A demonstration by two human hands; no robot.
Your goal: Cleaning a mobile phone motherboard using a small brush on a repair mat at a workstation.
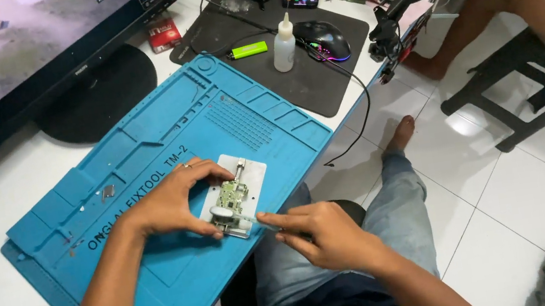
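I see left hand (171, 205) curled on metal holder plate (251, 167), steadying green circuit board (232, 198) on blue mat (140, 153); right hand (319, 232) pinching thin tool (247, 219), tip pointing left at board's near edge, right hand nearer

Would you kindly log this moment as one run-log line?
left hand: steadies metal fixture | right hand: holds thin tool at green circuit board | base: blue mat
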